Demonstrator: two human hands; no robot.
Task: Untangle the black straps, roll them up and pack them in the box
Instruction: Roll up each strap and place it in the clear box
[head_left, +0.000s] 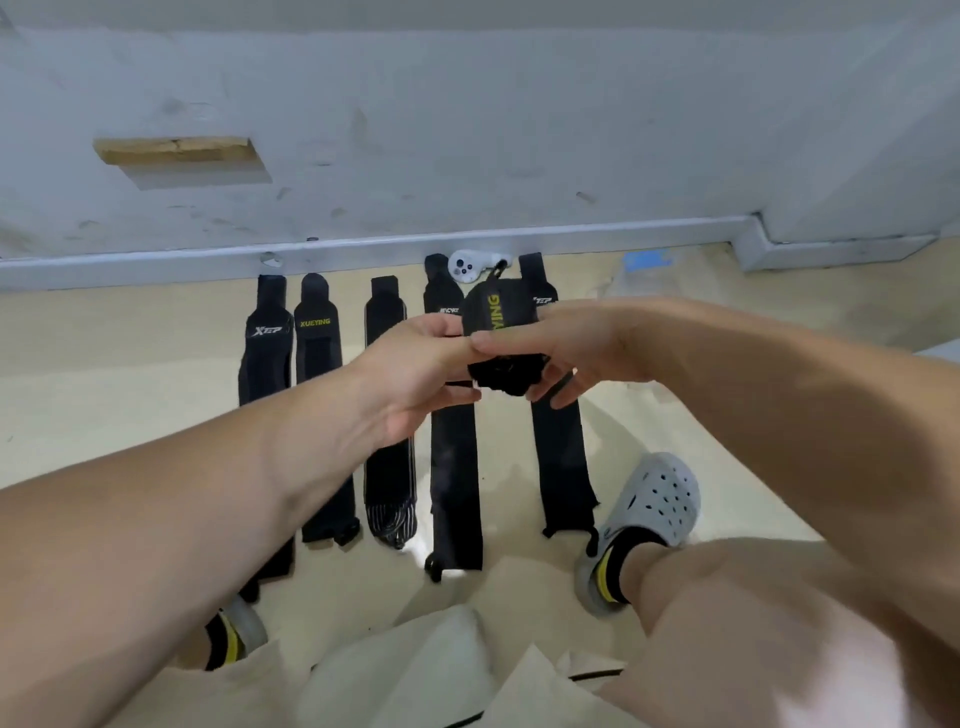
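Several black straps lie flat side by side on the beige floor, among them one marked XTEP, one marked XUEYING and a striped one. Above them, both hands hold one more black strap with yellow lettering, partly rolled into a bundle at its lower end. My left hand grips the bundle from the left. My right hand pinches it from the right, thumb on top. No box is in view.
A white handheld controller lies against the grey skirting board. My right foot in a grey clog stands beside the rightmost strap. My left foot and light shorts fill the bottom.
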